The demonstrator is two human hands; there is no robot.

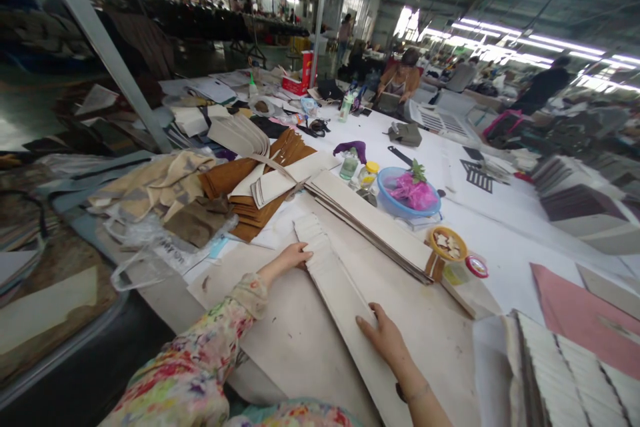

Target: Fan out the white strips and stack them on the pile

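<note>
Ceiling tubes (565, 45) and a far window (407, 21) glare at upper right; left background is dim. Surface (470, 213) shows soft shadows. Edges stretch; distance blurs.

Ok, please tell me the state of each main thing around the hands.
Left hand, gripping the edge of the strips
Right hand, laid on the strips
Strips, stacked, far ends staggered
Yellow-lidded jar, lid on
Basin, uncovered, holding a pink bag
Small bowl, uncovered, holding small pieces
</note>
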